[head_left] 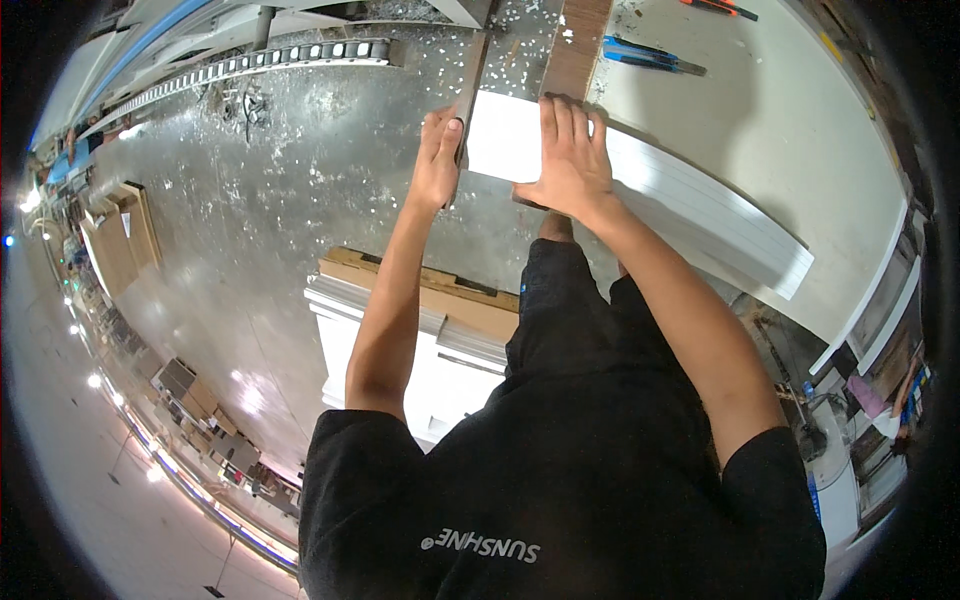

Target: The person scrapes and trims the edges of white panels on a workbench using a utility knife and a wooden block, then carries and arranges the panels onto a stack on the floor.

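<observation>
A worker in a black shirt point(600, 450) steadies a long white board point(700, 195) at about two o'clock from the middle of the view, between the narrow brown strip point(476, 70) at its near-left end and the pale tabletop point(850, 170) beyond it. The left hand point(436, 160) appears closed on the brown strip, thumb showing beside the board's end; what lies under its fingers cannot be told. The right hand point(578, 165) grips the board across its width, fingers reaching its far edge toward twelve o'clock, thumb out toward nine at the near edge.

Good work here, in judgement, calls for even pressure from the right palm, the board's end square and snug to the strip, and fingertips clear of the meeting edges. The long free end would likely swing if pushed from one side only, so firm support nearer its middle would help.

The board's long axis runs from ten o'clock to four, its short end edge by the left hand and its free end pointing to four. A wider brown board point(578, 45) extends toward twelve o'clock, beside a blue-handled tool point(640, 53).
</observation>
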Demonstrator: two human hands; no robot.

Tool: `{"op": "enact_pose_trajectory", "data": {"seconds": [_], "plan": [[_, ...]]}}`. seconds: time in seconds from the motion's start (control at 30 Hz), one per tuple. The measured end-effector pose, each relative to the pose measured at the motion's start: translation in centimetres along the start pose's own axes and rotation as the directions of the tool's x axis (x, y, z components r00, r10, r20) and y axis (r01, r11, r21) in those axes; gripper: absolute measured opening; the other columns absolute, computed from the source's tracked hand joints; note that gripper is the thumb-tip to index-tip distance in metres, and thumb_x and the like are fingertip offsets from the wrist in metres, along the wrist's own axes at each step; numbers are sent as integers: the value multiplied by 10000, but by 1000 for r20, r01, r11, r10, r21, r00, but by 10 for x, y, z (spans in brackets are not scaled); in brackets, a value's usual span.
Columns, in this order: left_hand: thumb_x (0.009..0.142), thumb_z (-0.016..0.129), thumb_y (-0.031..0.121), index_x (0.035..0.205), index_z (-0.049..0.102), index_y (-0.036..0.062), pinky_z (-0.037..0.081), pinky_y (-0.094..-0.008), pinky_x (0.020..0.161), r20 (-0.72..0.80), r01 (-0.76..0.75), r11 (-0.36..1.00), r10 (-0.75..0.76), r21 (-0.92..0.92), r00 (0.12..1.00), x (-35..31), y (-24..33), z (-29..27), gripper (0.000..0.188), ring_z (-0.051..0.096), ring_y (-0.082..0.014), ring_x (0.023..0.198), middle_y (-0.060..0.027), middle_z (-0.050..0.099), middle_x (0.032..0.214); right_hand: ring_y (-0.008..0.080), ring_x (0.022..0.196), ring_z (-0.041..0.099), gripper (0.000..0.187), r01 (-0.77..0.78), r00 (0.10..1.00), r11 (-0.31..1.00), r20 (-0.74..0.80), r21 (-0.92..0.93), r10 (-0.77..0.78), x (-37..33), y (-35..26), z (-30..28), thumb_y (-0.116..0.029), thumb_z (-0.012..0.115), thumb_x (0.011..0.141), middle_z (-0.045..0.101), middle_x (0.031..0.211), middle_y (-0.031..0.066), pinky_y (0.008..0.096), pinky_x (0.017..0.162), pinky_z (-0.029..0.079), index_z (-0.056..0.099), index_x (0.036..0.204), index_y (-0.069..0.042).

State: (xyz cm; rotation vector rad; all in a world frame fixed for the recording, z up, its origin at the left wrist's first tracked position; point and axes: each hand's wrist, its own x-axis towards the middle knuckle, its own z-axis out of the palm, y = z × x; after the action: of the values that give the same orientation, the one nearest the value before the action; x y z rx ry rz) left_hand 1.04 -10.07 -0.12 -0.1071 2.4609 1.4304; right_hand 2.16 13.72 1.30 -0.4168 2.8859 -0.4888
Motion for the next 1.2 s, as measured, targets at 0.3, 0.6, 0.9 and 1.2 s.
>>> {"op": "enact_pose_trajectory", "data": {"seconds": [0.3, 0.6, 0.9, 1.2], "plan": [[1143, 335, 558, 1613, 422, -8, 258, -434, 1290, 89, 89, 987, -77, -130, 993, 3, 21, 2, 741, 333, -365, 1576, -180, 352, 1709, 378, 1447, 404, 1274, -7, 999, 1000, 31, -20, 7, 0, 4, -1, -577, 879, 625, 445, 1523, 227, 560, 1232, 232, 318, 1572, 65], [1135, 306, 610, 1658, 338, 1, 266, -421, 1289, 193, 173, 928, -113, -331, 975, 8, 1, 7, 804, 346, -348, 1573, -216, 392, 1688, 394, 1410, 428, 1235, 2, 1000, 1000, -3, 4, -2, 2, 3, 3, -568, 863, 634, 461, 1491, 249, 576, 1212, 244, 340, 1550, 75], [1120, 309, 645, 1687, 267, 22, 272, -419, 1291, 253, 274, 897, -191, -346, 948, 7, -4, 10, 843, 339, -359, 1577, -241, 367, 1692, 401, 1375, 448, 1209, 5, 1000, 1000, -14, -7, -5, 3, 1, 3, -579, 837, 654, 474, 1479, 257, 584, 1190, 258, 343, 1539, 82], [1102, 316, 687, 1711, 186, 37, 283, -414, 1276, 241, 250, 894, -167, -371, 956, 6, -5, 11, 900, 379, -321, 1536, -210, 383, 1679, 393, 1396, 441, 1244, -18, 1000, 1000, 5, 3, 18, 4, -4, 0, -560, 866, 616, 471, 1485, 246, 565, 1209, 251, 339, 1546, 75]]}}
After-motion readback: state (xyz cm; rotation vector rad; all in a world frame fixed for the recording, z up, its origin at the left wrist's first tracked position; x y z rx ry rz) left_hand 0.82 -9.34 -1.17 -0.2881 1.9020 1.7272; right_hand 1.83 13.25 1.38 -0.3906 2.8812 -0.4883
